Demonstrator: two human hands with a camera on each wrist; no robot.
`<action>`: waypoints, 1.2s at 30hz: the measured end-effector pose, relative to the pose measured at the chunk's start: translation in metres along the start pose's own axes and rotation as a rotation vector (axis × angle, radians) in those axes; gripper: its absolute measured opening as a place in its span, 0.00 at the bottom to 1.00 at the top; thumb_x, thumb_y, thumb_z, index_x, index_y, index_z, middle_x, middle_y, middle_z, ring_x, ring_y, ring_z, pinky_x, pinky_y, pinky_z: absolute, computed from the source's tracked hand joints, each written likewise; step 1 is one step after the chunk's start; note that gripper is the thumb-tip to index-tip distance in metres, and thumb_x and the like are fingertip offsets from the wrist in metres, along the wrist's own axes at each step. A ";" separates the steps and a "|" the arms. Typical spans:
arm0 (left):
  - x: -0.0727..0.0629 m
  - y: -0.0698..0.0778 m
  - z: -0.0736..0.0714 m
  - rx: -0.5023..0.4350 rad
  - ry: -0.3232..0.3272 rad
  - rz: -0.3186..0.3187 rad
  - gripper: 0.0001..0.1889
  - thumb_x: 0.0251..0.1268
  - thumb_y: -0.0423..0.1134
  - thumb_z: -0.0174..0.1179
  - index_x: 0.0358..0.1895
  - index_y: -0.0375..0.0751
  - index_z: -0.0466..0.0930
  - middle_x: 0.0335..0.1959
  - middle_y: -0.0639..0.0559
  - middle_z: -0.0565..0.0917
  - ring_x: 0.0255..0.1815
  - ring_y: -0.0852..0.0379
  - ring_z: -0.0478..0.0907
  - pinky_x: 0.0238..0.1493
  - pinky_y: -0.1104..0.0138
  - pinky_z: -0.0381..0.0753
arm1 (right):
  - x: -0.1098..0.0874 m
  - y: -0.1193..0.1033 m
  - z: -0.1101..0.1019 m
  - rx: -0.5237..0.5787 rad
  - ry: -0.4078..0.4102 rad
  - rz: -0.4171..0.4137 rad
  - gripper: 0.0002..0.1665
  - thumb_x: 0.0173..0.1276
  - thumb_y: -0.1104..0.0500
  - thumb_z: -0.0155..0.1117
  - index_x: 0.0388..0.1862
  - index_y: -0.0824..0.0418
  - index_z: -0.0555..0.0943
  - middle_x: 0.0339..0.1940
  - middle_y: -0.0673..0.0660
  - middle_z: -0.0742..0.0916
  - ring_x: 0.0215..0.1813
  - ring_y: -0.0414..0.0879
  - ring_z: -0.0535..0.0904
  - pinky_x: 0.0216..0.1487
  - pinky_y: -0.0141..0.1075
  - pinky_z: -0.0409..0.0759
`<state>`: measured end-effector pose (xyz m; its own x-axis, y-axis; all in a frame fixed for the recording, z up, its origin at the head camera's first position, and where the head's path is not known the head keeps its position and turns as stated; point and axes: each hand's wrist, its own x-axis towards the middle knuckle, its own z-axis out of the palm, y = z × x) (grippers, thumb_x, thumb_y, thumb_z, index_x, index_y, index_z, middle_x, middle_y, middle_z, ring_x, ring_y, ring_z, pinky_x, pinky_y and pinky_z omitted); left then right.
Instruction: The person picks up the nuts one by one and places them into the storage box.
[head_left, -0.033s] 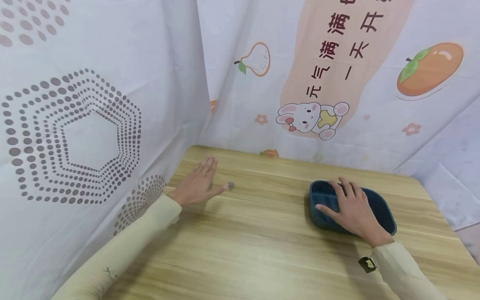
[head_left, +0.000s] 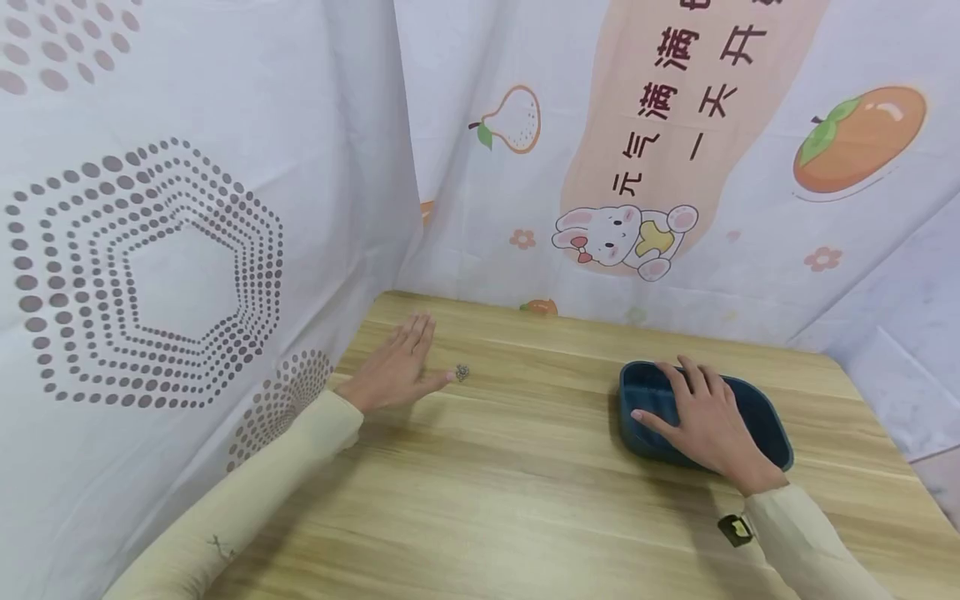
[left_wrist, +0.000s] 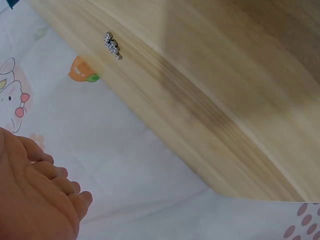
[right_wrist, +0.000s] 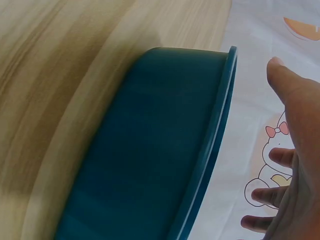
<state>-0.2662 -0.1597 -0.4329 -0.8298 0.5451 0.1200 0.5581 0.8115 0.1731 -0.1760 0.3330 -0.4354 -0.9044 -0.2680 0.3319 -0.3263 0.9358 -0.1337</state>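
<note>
My left hand is held over the left side of the wooden table with fingers straight and thumb out to the side, holding nothing. In the head view its thumb tip appears right beside a small cluster of shiny metallic pieces. The left wrist view shows these pieces lying close together on the wood, apart from the hand. Above a dark teal plastic bin, my right hand spreads its fingers loosely. A gap shows between that hand and the bin's rim in the right wrist view.
The wood-grain table carries the bin on its right side. A white curtain with dotted patterns hangs along the left, and a printed cloth with fruit and a rabbit hangs behind the far edge. A small dark device sits at my right wrist.
</note>
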 end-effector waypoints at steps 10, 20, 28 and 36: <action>-0.002 0.006 -0.002 -0.012 0.022 0.020 0.49 0.79 0.65 0.46 0.80 0.25 0.43 0.82 0.33 0.44 0.83 0.38 0.38 0.80 0.48 0.43 | -0.012 0.008 -0.004 0.043 -0.031 0.087 0.50 0.70 0.34 0.65 0.77 0.65 0.65 0.72 0.77 0.68 0.68 0.81 0.60 0.60 0.76 0.59; 0.000 0.009 0.004 -0.061 0.167 0.046 0.37 0.77 0.46 0.59 0.76 0.22 0.57 0.75 0.28 0.64 0.76 0.33 0.62 0.75 0.46 0.61 | -0.034 0.034 -0.002 0.078 -0.016 0.232 0.40 0.78 0.41 0.60 0.69 0.74 0.70 0.61 0.82 0.74 0.56 0.81 0.67 0.51 0.74 0.66; 0.002 0.011 0.013 -0.083 0.238 0.052 0.31 0.75 0.43 0.61 0.71 0.25 0.67 0.67 0.31 0.75 0.67 0.37 0.74 0.67 0.49 0.75 | -0.041 0.040 0.005 0.127 0.001 0.233 0.37 0.79 0.43 0.59 0.66 0.75 0.72 0.60 0.81 0.75 0.58 0.79 0.67 0.55 0.72 0.65; 0.003 0.017 0.020 -0.118 0.220 0.008 0.28 0.75 0.44 0.62 0.68 0.28 0.72 0.64 0.33 0.78 0.64 0.38 0.76 0.64 0.50 0.77 | -0.044 0.041 0.001 0.104 0.097 0.214 0.30 0.77 0.49 0.63 0.61 0.75 0.76 0.57 0.81 0.77 0.56 0.77 0.69 0.54 0.70 0.66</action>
<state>-0.2594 -0.1406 -0.4492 -0.8122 0.4815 0.3294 0.5715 0.7702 0.2831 -0.1501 0.3830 -0.4566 -0.9272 -0.0385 0.3726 -0.1613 0.9388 -0.3045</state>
